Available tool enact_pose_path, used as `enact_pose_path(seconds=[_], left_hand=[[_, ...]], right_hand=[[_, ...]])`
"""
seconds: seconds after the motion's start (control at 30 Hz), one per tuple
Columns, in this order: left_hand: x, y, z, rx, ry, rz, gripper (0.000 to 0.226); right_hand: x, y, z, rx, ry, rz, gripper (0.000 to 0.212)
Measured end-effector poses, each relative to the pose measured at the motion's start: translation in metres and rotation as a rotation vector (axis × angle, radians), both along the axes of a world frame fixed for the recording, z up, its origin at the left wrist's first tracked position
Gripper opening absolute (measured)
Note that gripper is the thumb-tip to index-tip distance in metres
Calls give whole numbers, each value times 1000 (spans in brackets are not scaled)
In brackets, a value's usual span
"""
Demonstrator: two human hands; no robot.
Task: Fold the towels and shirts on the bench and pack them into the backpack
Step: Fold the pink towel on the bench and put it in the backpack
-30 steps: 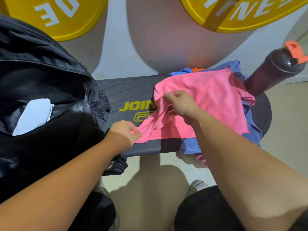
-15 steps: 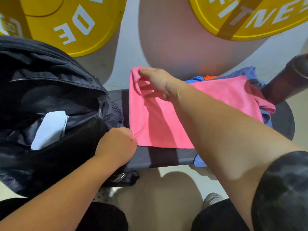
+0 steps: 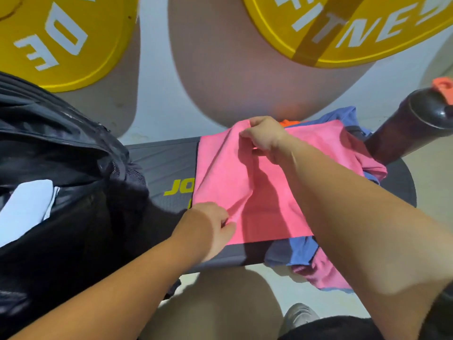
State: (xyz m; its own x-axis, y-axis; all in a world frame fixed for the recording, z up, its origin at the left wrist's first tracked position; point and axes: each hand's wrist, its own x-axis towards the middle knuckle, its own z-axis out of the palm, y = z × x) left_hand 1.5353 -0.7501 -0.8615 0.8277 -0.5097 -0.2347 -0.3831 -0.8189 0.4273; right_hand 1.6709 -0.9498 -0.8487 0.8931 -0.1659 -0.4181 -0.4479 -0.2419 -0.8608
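A pink towel (image 3: 267,192) lies spread across the dark bench (image 3: 161,168). My right hand (image 3: 263,136) pinches its far edge, lifted slightly above the bench. My left hand (image 3: 213,225) pinches the near left corner against the bench. Under the towel a blue garment (image 3: 297,252) hangs over the bench's front edge, with more pink cloth (image 3: 326,273) below it and a bit of orange fabric (image 3: 289,123) at the back. The open black backpack (image 3: 61,173) sits on the left with a white folded item (image 3: 27,204) inside.
A dark bottle (image 3: 407,133) with an orange cap (image 3: 443,85) stands at the bench's right end. Two yellow weight plates (image 3: 61,40) (image 3: 343,28) lean against the wall behind. My shoe (image 3: 300,315) shows on the floor below.
My right hand first carried the towel's edge up and left, spreading it; now it has drawn back right. My left hand has shifted right, still pinching the near corner.
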Motion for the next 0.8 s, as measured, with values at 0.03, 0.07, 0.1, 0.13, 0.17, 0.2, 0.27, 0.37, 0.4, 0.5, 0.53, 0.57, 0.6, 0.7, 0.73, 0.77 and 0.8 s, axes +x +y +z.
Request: enact_pose_path(seconds=[0.03, 0.07, 0.1, 0.13, 0.17, 0.2, 0.27, 0.37, 0.4, 0.5, 0.53, 0.57, 0.6, 0.7, 0.73, 0.77, 0.8], left_hand=[[0, -13, -5, 28, 49, 38, 45], [0, -23, -10, 23, 81, 72, 41], [0, -32, -15, 0, 90, 96, 35], [-1, -39, -20, -34, 94, 111, 30], [-4, -44, -23, -67, 102, 123, 28], [-6, -48, -28, -93, 107, 119, 28], [-10, -51, -38, -95, 96, 80, 28], [-16, -52, -48, -9, 55, 20, 34], [-18, -52, -51, 29, 55, 5, 40], [-24, -55, -53, 167, -23, -102, 42], [-26, -55, -54, 172, -51, -121, 39], [-28, -54, -53, 158, -69, -130, 35], [-28, -53, -53, 137, -85, -139, 31], [-32, -50, -55, 95, -144, -203, 21], [-34, -49, -56, 75, -175, -212, 21], [-35, -47, -58, 49, -194, -209, 22], [-35, -46, -60, 13, -198, -186, 23]], right_hand=[[-2, -11, -5, 4, -11, -56, 23], [-6, -19, -10, 20, -26, -117, 29], [-9, -25, -16, 30, -54, -178, 33], [-12, -29, -24, 19, -95, -227, 32], [-14, -32, -33, -1, -140, -254, 31], [-16, -33, -40, -27, -173, -251, 29], [-18, -36, -50, -60, -209, -168, 26], [-20, -44, -50, -3, -205, -27, 14], [-21, -47, -50, -5, -192, -4, 12], [-27, -51, -59, -39, -146, 31, 25], [-31, -51, -60, -60, -134, 45, 27], [-34, -50, -59, -82, -130, 65, 27], [-36, -50, -57, -103, -136, 88, 24], [-45, -47, -47, -101, -153, 119, 21], [-48, -45, -44, -92, -146, 118, 29], [-51, -43, -43, -88, -135, 116, 36], [-54, -43, -40, -86, -125, 124, 40]])
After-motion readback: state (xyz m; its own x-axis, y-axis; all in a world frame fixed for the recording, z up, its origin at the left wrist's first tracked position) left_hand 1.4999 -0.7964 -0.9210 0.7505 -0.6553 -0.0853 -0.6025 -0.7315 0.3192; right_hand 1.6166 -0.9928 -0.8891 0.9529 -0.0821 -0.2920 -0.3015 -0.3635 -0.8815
